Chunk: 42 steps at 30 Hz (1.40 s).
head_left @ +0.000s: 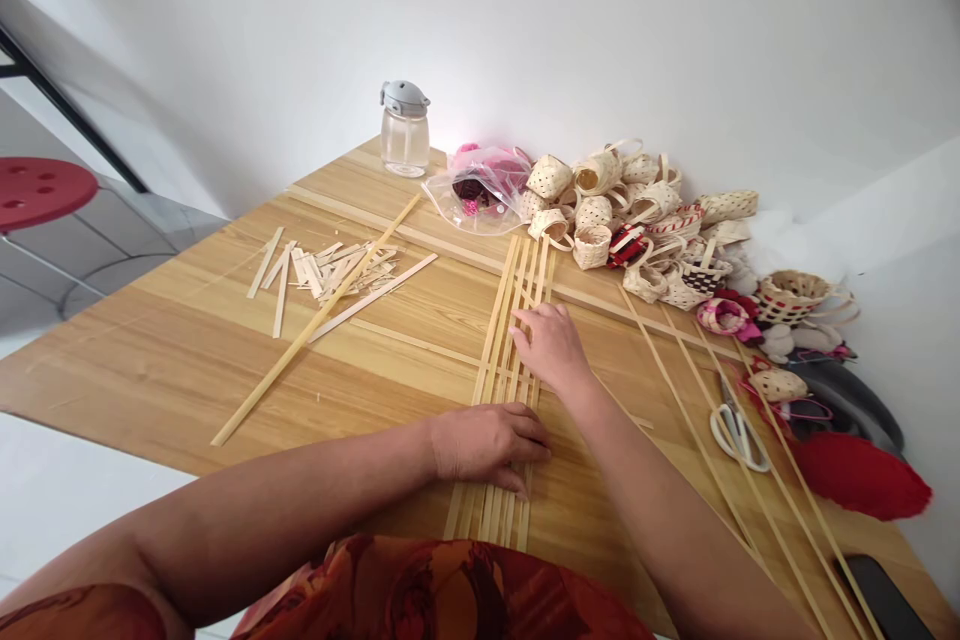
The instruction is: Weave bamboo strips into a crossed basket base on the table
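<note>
Strips (pixel 496 320) lie lengthwise on tabletop (pixel 375 400). Left hand (pixel 487 443) spread over near portion; right hand (pixel 551 345) narrowed farther up, grip unclear. Judged step: aligning strips. Shifting one calls for light pinch, neighbours steadied.

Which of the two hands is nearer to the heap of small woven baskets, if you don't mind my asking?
Right. The right hand is at the long strips, just short of the baskets; the left hand is farther back, closer to the body.
</note>
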Motion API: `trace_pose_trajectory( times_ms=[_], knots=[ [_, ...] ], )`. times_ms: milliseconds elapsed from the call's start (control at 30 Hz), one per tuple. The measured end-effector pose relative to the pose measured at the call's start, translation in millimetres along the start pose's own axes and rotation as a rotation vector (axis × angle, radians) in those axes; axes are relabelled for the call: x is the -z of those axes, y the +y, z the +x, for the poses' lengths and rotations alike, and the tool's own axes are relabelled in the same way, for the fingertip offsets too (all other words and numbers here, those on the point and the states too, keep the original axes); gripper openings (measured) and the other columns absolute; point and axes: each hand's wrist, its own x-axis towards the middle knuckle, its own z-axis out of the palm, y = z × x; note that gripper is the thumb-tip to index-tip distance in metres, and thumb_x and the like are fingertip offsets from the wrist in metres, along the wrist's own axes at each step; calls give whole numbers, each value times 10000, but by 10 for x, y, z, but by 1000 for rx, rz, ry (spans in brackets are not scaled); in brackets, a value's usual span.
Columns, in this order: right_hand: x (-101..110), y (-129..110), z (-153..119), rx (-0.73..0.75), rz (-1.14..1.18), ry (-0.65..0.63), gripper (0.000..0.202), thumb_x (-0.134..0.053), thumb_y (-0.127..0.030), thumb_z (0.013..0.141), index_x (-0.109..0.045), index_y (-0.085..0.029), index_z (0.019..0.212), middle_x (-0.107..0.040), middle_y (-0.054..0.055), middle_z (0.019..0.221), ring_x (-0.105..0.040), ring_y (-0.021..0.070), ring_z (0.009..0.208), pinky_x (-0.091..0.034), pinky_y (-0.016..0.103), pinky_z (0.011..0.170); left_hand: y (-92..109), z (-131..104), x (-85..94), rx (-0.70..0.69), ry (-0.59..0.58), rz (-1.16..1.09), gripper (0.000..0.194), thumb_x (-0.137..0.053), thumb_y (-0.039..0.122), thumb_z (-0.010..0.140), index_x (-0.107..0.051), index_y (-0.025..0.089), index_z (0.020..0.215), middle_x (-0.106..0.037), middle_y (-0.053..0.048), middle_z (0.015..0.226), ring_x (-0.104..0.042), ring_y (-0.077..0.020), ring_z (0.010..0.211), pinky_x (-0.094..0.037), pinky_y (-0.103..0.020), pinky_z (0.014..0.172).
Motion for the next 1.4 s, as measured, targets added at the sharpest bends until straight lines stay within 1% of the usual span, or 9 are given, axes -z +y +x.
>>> trace_pose_trajectory(
  times_ms=[133, 267, 400, 533, 667, 900, 1133, 1233, 1400],
  knots=[
    [5, 112, -56, -21, 61, 63, 335, -518, -315, 941, -695, -204, 1203, -682, 106, 1047, -551, 258, 1017, -407, 413, 962, 7, 5, 12, 18, -20, 2, 466, -624, 452, 903, -663, 116, 1224, -667, -164, 1247, -558, -293, 1215, -418, -369, 1090],
    [-25, 388, -150, -194, 129, 147, 309, -551, -259, 893, -685, -174, 1158, -690, 120, 1096, -590, 262, 1035, -438, 424, 962, 7, 6, 16, 1, -16, -9, 483, -624, 458, 898, -665, 96, 1215, -669, -178, 1232, -560, -297, 1207, -423, -374, 1083],
    [-122, 600, -195, -348, 285, 76, 285, -638, -237, 807, -682, -206, 1088, -723, 67, 993, -651, 216, 907, -500, 376, 857, 1, -2, 4, -6, 14, -36, 494, -631, 460, 891, -658, 102, 1229, -672, -187, 1219, -563, -295, 1203, -437, -384, 1068],
    [-185, 596, -180, -382, 398, 76, 219, -598, -186, 796, -708, -221, 981, -733, 28, 896, -663, 180, 801, -511, 339, 790, -6, -7, -10, -3, 29, -54, 492, -644, 466, 881, -659, 132, 1243, -673, -181, 1219, -562, -285, 1215, -438, -382, 1072],
    [-176, 561, -188, -427, 493, 110, 240, -560, -190, 810, -724, -213, 984, -743, 36, 881, -671, 192, 796, -515, 347, 782, -6, -9, -14, 0, 36, -64, 485, -646, 455, 885, -667, 122, 1237, -672, -185, 1227, -561, -291, 1219, -435, -391, 1078],
    [-216, 672, -290, -433, 642, 147, 312, -553, -256, 825, -718, -186, 1081, -756, 79, 1001, -688, 218, 888, -521, 386, 870, -4, -7, -12, 10, 22, -71, 475, -628, 450, 901, -668, 118, 1238, -670, -182, 1235, -557, -287, 1217, -431, -388, 1080],
    [-252, 728, -332, -422, 755, 172, 353, -565, -309, 829, -714, -168, 1117, -750, 101, 1036, -685, 225, 893, -531, 392, 852, -16, -5, -18, 6, 13, -55, 481, -629, 450, 900, -669, 103, 1231, -668, -184, 1238, -555, -289, 1218, -430, -384, 1081],
    [-222, 722, -317, -406, 740, 160, 344, -570, -302, 824, -720, -172, 1104, -755, 90, 1016, -686, 222, 884, -530, 384, 848, -20, -7, -25, 6, 16, -57, 481, -638, 446, 895, -667, 108, 1236, -670, -183, 1235, -556, -292, 1217, -433, -387, 1078],
    [-122, 692, -248, -356, 613, 141, 320, -549, -266, 828, -735, -193, 1078, -762, 72, 1010, -688, 218, 874, -520, 380, 861, -11, -7, -20, 12, 17, -67, 480, -632, 450, 898, -666, 113, 1239, -669, -182, 1239, -558, -292, 1219, -429, -388, 1081]
  ],
)
